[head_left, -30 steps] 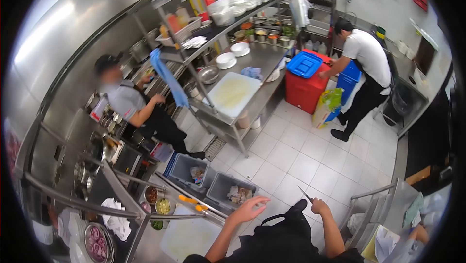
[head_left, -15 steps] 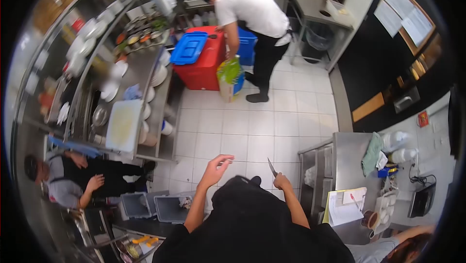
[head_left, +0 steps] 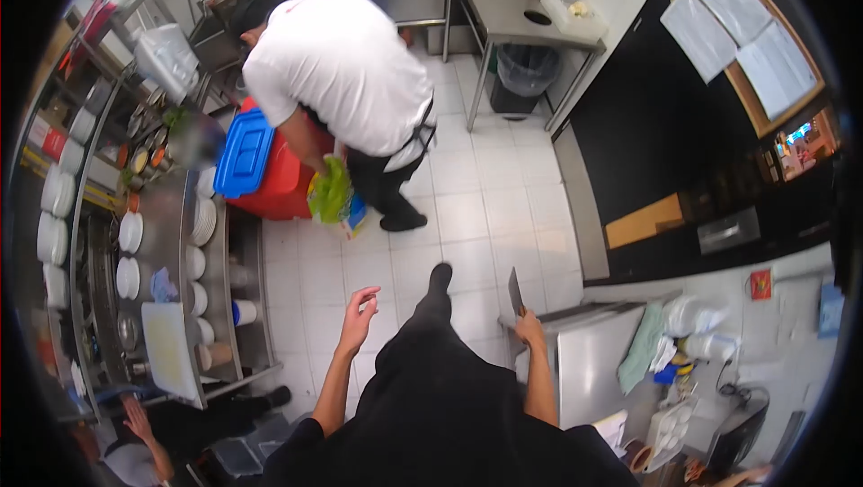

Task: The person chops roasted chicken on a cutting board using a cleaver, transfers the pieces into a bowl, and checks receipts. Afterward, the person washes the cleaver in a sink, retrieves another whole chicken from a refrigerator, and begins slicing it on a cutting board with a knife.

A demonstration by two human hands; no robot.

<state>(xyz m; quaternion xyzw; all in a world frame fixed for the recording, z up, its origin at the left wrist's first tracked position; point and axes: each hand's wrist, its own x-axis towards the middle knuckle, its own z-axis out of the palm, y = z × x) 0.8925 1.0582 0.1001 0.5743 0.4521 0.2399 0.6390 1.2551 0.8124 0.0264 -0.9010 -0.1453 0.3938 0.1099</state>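
My right hand [head_left: 529, 326] is wrapped round the handle of a kitchen knife [head_left: 515, 289], its blade pointing forward and up over the floor. My left hand [head_left: 358, 316] hangs in the air to the left, fingers loosely bent and apart, with nothing in them. Below both hands are my black-clad legs, one foot stretched forward on the tiles. A steel counter [head_left: 584, 370] stands close by my right forearm.
Ahead, a person in a white shirt [head_left: 346, 64] bends beside a red bin [head_left: 286, 172] with a blue lid [head_left: 244, 152] and handles a green bag [head_left: 331, 195]. Left are a steel prep table with a cutting board [head_left: 169, 352] and another person. A trash can [head_left: 523, 78] stands at the back.
I have stepped forward, nearer the bending person and the red bin. The view has swung, so the right counter sits lower. The knife stays in my right hand.
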